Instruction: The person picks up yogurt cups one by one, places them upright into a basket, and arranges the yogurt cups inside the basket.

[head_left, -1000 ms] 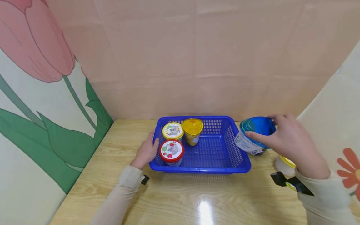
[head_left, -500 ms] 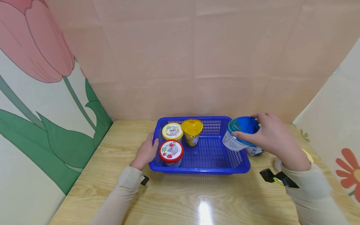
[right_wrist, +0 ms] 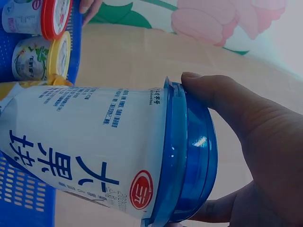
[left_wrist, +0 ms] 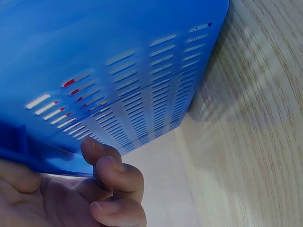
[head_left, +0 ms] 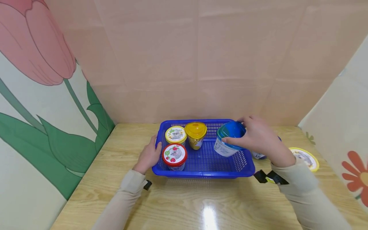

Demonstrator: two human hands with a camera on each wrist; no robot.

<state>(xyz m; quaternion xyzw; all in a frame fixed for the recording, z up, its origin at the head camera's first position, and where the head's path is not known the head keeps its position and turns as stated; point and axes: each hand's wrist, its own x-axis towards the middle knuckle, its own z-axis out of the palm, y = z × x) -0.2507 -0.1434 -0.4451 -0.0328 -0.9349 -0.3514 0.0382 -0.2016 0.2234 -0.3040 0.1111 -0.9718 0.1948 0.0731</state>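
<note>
My right hand (head_left: 260, 137) grips a white yogurt cup (head_left: 222, 149) by its translucent blue lid (right_wrist: 196, 151), thumb and fingers on opposite sides. The cup is tilted over the right half of a blue plastic basket (head_left: 207, 174). At the basket's left end, my left hand (head_left: 148, 155) holds the rim, with its fingers curled beneath in the left wrist view. Inside on the left are a red-rimmed tub (head_left: 174, 155), a yellow-rimmed tub (head_left: 176, 134) behind it, and a cup with a yellow lid (head_left: 196, 131).
Right of the basket stands a blue and white container (head_left: 258, 156), partly hidden by my right arm. A tub with a yellow-rimmed white lid (head_left: 308, 157) lies farther right. The wooden table (head_left: 172, 204) meets a pink cloth backdrop (head_left: 184, 80) behind.
My right hand has carried the blue-lidded yogurt cup leftward, from beside the basket's right end to over its inside. The left hand stays on the rim.
</note>
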